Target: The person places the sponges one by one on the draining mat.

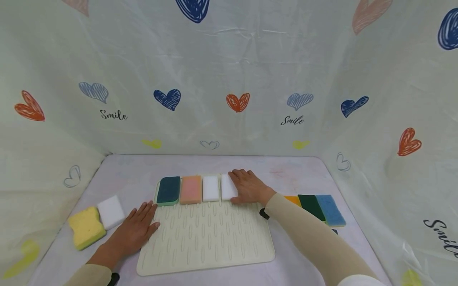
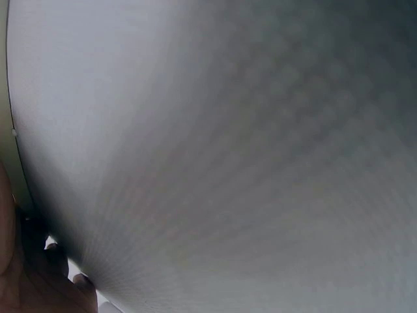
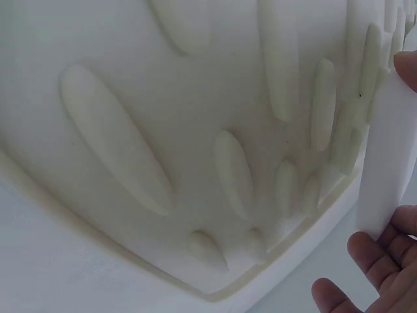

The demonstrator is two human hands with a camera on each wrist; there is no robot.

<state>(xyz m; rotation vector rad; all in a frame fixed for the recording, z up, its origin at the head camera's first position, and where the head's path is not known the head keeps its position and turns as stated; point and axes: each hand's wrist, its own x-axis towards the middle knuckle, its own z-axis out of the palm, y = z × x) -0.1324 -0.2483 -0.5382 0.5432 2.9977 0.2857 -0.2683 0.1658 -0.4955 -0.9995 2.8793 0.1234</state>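
Cream ribbed rectangular mat (image 1: 211, 234), rubber-like. Left hand (image 1: 133, 231): lies flat, fingers extended, at its left edge. Right hand (image 1: 250, 187): pinches a white rectangular foam block (image 1: 226, 189), rightmost of four along the mat's far edge. Risk: leftward pressure could skew the adjacent white block (image 1: 210, 188). Hidden: held block's right part. Left wrist view: blurred.

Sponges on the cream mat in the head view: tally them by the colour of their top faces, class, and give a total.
Dark teal sponge: 1
Pink sponge: 1
White sponges: 2, one held by the right hand
Total: 4
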